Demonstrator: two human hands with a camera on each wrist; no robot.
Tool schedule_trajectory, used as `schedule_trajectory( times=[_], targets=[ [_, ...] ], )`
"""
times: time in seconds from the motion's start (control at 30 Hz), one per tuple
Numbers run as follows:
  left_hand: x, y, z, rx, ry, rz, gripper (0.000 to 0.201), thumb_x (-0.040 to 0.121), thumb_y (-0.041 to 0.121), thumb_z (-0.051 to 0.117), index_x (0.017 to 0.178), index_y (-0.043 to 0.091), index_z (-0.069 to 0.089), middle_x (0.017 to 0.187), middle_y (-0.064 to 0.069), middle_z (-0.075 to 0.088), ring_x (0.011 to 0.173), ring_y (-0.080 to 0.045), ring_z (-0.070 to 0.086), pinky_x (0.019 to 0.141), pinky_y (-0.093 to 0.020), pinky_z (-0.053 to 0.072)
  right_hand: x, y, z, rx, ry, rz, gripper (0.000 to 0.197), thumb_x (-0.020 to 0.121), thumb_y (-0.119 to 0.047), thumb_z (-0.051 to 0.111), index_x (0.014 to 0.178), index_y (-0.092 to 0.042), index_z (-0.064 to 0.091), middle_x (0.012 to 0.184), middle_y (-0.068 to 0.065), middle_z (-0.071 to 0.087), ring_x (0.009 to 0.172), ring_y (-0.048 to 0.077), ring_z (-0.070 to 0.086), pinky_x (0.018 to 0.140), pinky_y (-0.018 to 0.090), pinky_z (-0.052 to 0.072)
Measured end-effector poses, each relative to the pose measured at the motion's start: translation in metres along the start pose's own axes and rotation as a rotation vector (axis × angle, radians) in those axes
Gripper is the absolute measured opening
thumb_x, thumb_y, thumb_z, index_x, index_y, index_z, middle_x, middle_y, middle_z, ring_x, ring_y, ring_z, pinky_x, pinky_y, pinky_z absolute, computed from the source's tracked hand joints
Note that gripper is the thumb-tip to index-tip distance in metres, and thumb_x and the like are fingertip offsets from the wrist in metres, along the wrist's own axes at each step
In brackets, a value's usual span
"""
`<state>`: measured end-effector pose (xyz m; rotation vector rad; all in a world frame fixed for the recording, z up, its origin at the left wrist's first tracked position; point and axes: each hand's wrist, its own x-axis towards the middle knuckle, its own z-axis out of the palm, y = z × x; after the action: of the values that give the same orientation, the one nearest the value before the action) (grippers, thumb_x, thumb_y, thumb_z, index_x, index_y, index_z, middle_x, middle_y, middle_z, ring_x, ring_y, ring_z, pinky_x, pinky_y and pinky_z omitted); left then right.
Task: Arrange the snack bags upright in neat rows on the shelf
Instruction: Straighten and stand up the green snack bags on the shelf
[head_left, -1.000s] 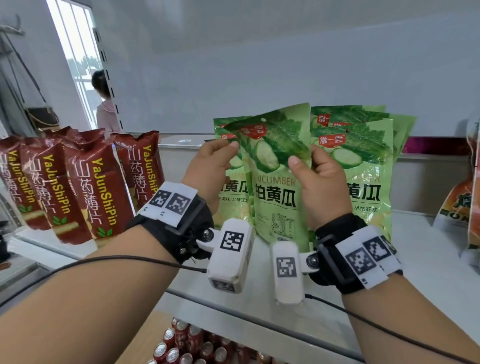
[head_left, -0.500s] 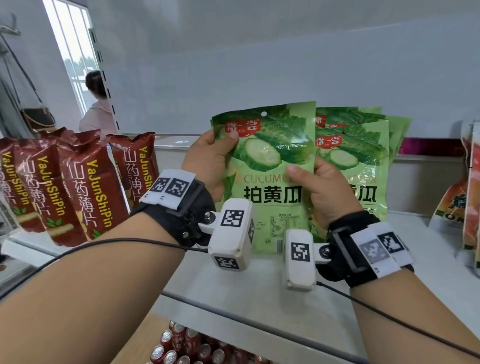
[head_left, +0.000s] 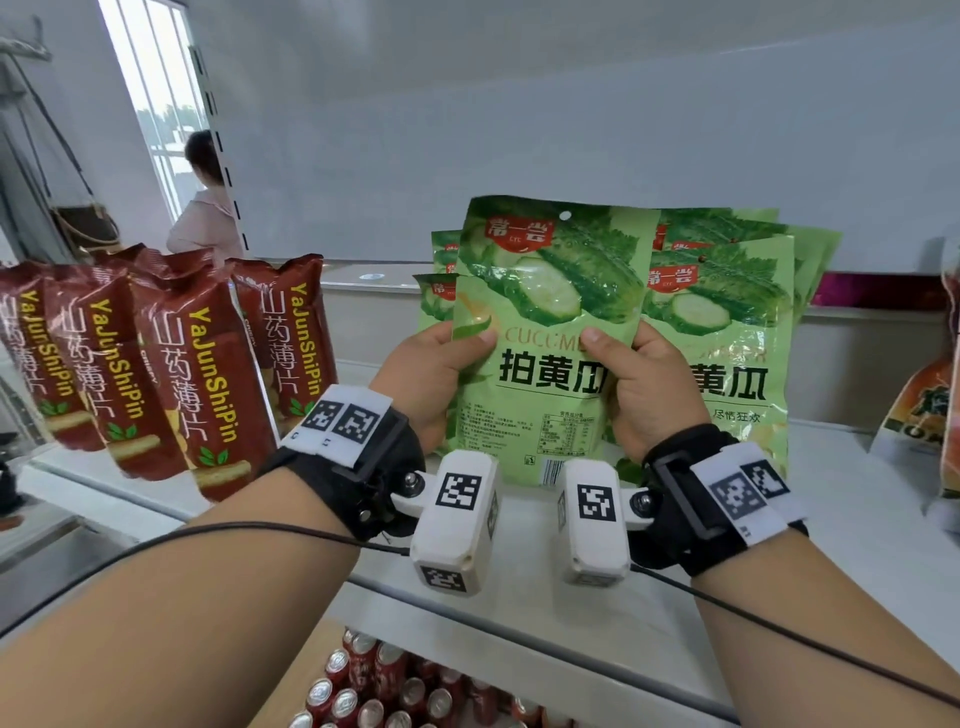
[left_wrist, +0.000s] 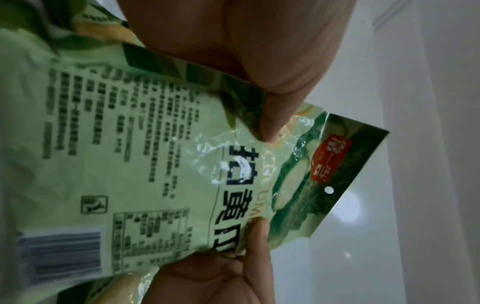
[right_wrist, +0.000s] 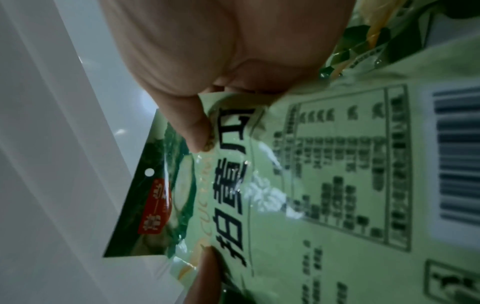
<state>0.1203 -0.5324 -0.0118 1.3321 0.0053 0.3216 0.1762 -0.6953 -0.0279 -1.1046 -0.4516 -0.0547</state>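
A green cucumber snack bag (head_left: 545, 332) stands upright at the middle of the white shelf (head_left: 519, 582), held from both sides. My left hand (head_left: 441, 369) pinches its left edge, thumb on the front. My right hand (head_left: 634, 374) pinches its right edge the same way. Both wrist views show the bag's print close up, the bag (left_wrist: 145, 164) between thumb and fingers, and again the bag (right_wrist: 324, 185). More green bags (head_left: 727, 322) stand upright behind and to the right; others (head_left: 439, 280) peek out at the left.
Several red snack bags (head_left: 171, 364) lean in a row on the shelf's left part. Orange bags (head_left: 924, 405) stand at the far right. Drink cans (head_left: 395, 691) fill the level below. A person (head_left: 205, 202) stands far off by a window.
The held green bag turned from tilted to square and upright. Both hands slid lower on its sides and came nearer the shelf front.
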Motion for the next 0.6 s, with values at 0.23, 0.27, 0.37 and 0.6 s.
schedule_trajectory(
  times=[0.23,0.27,0.37,0.6],
  targets=[
    [0.004,0.002,-0.001,-0.062,0.159,0.270,0.024,0.085,-0.009,0.057,0.086,0.016,0.060,0.072,-0.004,0.071,0.063,-0.018,0.068,0.063,-0.035,0.059,-0.001,0.007,0.003,-0.021,0.049,0.057,0.012,0.086,-0.004,0.061,0.091,-0.014,0.066,0.090,0.008,0.073,0.084,0.022,0.069,0.080,0.041,0.054],
    [0.003,0.001,-0.001,-0.052,0.160,0.294,0.027,0.084,-0.009,0.058,0.083,0.017,0.061,0.071,-0.003,0.071,0.063,-0.018,0.067,0.064,-0.035,0.059,-0.002,0.008,0.005,-0.015,0.063,0.066,0.018,0.087,-0.004,0.061,0.103,-0.011,0.065,0.097,0.010,0.072,0.090,0.024,0.068,0.083,0.043,0.054],
    [0.000,-0.001,-0.004,0.004,0.104,0.334,0.037,0.083,-0.009,0.060,0.074,0.025,0.071,0.077,0.001,0.073,0.069,-0.016,0.069,0.062,-0.031,0.058,-0.002,0.007,0.006,0.000,0.109,0.079,0.028,0.087,-0.006,0.061,0.114,-0.012,0.062,0.111,0.013,0.068,0.107,0.029,0.063,0.094,0.051,0.048],
    [-0.004,-0.009,-0.008,0.177,0.084,0.294,0.042,0.083,-0.006,0.062,0.060,0.027,0.074,0.067,0.007,0.071,0.064,-0.007,0.066,0.062,-0.021,0.053,-0.004,0.007,0.006,-0.037,0.119,0.066,0.014,0.087,-0.008,0.061,0.092,-0.020,0.066,0.109,0.015,0.068,0.108,0.033,0.062,0.095,0.056,0.046]
  ],
)
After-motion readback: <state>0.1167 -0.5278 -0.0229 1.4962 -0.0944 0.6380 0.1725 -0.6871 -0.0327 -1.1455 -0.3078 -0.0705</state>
